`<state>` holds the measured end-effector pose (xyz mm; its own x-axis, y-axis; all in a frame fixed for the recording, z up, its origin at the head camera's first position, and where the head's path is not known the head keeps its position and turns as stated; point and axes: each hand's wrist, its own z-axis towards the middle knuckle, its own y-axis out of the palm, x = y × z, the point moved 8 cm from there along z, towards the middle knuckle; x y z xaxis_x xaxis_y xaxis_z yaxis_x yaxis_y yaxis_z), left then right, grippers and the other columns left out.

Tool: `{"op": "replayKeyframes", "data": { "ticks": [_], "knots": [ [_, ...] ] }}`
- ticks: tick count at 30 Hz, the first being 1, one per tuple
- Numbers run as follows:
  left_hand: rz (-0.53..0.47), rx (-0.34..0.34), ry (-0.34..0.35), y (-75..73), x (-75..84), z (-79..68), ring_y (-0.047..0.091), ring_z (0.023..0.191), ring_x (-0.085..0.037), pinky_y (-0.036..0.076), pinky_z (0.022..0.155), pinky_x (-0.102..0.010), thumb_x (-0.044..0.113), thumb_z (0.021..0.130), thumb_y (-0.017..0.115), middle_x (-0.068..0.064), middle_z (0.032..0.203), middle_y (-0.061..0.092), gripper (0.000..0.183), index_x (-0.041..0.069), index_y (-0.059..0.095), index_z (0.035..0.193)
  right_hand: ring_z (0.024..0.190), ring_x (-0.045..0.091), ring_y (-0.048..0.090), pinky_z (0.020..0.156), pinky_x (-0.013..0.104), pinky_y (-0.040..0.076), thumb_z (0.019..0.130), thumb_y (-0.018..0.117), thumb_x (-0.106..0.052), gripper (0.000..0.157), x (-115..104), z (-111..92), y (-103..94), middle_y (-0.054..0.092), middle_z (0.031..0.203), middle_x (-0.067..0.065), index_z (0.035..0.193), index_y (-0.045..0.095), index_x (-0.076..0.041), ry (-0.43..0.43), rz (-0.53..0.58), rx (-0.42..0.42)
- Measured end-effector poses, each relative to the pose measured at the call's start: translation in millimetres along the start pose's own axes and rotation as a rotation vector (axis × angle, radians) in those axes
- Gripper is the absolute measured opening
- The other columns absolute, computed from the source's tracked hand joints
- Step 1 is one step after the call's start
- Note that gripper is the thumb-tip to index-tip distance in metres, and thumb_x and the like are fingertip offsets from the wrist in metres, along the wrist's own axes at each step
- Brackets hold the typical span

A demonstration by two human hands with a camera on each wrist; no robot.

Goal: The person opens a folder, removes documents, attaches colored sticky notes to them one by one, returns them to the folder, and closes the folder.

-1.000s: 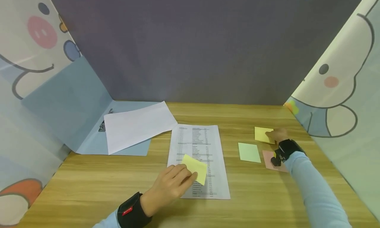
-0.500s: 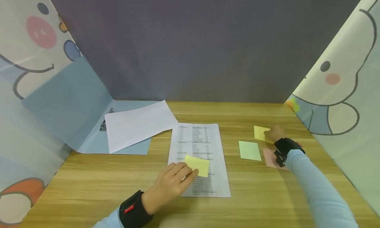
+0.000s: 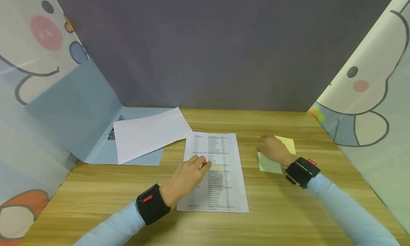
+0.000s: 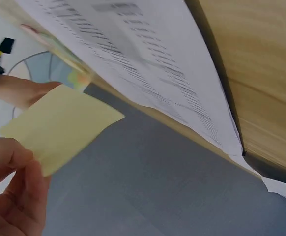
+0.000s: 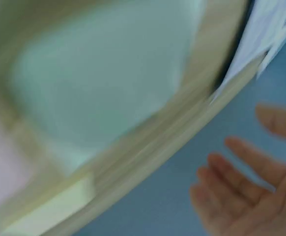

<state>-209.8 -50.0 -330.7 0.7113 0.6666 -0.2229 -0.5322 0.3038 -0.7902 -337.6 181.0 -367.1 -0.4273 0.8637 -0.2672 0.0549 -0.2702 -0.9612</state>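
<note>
Between thumb and fingers, my left hand [image 3: 185,178] pinches a yellow sticky note [image 4: 64,123]. In the head view the note shows nearly edge-on above the printed sheet [image 3: 221,194]. My right hand [image 3: 273,149] is over the sticky note pads at the right, fingers spread and holding nothing in the right wrist view. Beneath it are a yellow pad [image 3: 288,143] and a pale green pad [image 3: 270,165], both partly covered. A pink pad [image 5: 0,157] appears blurred at the edge of the right wrist view; in the head view the right wrist hides it.
An open blue folder [image 3: 141,160] with a metal clip lies at the left, its cover leaning on the side wall. A blank white sheet [image 3: 150,134] lies across it and reaches the printed sheet. A dark panel [image 3: 224,50] closes off the table's back.
My right hand has left the yellow pad and moved left over the green one. My left hand has risen slightly away from me, and its yellow sticky note has tipped to nearly edge-on.
</note>
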Motion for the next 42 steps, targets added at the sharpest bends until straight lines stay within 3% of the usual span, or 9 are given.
{"op": "replayKeyframes", "data": {
  "ticks": [2,3,5,6,10,19,27,42],
  "knots": [
    [0.048,-0.053,0.017,8.4,-4.4,5.5,0.058,0.072,-0.014,0.049,0.055,-0.018,0.005,0.076,0.072,-0.004,0.088,0.064,0.024,0.005,0.069,0.100,0.103,0.041,0.057,0.086,0.051,0.047,0.089,0.058,-0.016,0.028,-33.9,-3.3,14.1,0.056,0.119,0.026,0.107,0.063,0.005,-0.122,0.000,-0.045],
    [0.078,-0.074,0.032,12.8,-6.5,8.4,0.059,0.072,-0.014,0.050,0.056,-0.018,0.006,0.076,0.071,-0.004,0.088,0.065,0.024,0.005,0.068,0.100,0.108,0.040,0.055,0.088,0.050,0.046,0.088,0.060,-0.020,0.034,-45.4,-5.6,21.6,0.054,0.124,0.025,0.112,0.062,0.003,-0.123,0.038,-0.079],
    [0.144,-0.107,0.074,22.0,-10.0,13.7,0.061,0.071,-0.012,0.050,0.057,-0.018,0.007,0.077,0.071,-0.003,0.088,0.068,0.023,0.005,0.068,0.100,0.110,0.038,0.055,0.090,0.048,0.046,0.085,0.064,-0.026,0.039,-69.3,-11.2,36.7,0.052,0.128,0.023,0.113,0.062,0.001,-0.203,0.024,-0.140],
    [0.173,-0.119,0.097,26.6,-11.6,15.9,0.061,0.069,-0.011,0.050,0.056,-0.017,0.008,0.078,0.070,-0.003,0.087,0.068,0.021,0.005,0.068,0.099,0.119,0.038,0.048,0.096,0.048,0.041,0.083,0.066,-0.029,0.042,-79.1,-13.7,43.3,0.052,0.129,0.022,0.112,0.063,0.000,-0.240,0.003,-0.162],
    [0.270,-0.160,0.174,43.9,-17.4,20.4,0.060,0.065,-0.008,0.049,0.055,-0.016,0.009,0.078,0.070,-0.001,0.086,0.069,0.019,0.007,0.069,0.097,0.122,0.034,0.046,0.099,0.045,0.040,0.077,0.070,-0.039,0.056,-100.8,-21.9,63.4,0.048,0.133,0.018,0.115,0.061,0.000,-0.303,-0.064,-0.229],
    [0.261,-0.257,0.199,66.8,-21.5,14.5,0.058,0.063,-0.007,0.048,0.053,-0.016,0.009,0.079,0.069,0.001,0.084,0.068,0.017,0.009,0.068,0.096,0.122,0.031,0.047,0.099,0.043,0.040,0.075,0.071,-0.042,0.059,-107.8,-24.8,74.1,0.050,0.133,0.014,0.117,0.061,-0.002,-0.301,-0.091,-0.239],
    [0.215,-0.327,0.196,75.8,-16.7,6.9,0.062,0.071,-0.009,0.051,0.059,-0.018,0.009,0.077,0.071,0.002,0.091,0.069,0.022,0.010,0.068,0.099,0.121,0.031,0.048,0.100,0.042,0.040,0.074,0.071,-0.043,0.060,-107.1,-23.7,73.5,0.051,0.132,0.013,0.116,0.061,-0.002,-0.283,-0.103,-0.253],
    [0.156,-0.405,0.179,87.2,-10.0,-3.3,0.060,0.070,-0.010,0.051,0.058,-0.020,0.011,0.078,0.070,0.002,0.087,0.068,0.021,0.010,0.067,0.099,0.122,0.031,0.047,0.099,0.043,0.040,0.073,0.071,-0.044,0.062,-103.8,-23.5,74.6,0.050,0.132,0.013,0.117,0.060,-0.002,-0.268,-0.098,-0.262]
  ]
}}
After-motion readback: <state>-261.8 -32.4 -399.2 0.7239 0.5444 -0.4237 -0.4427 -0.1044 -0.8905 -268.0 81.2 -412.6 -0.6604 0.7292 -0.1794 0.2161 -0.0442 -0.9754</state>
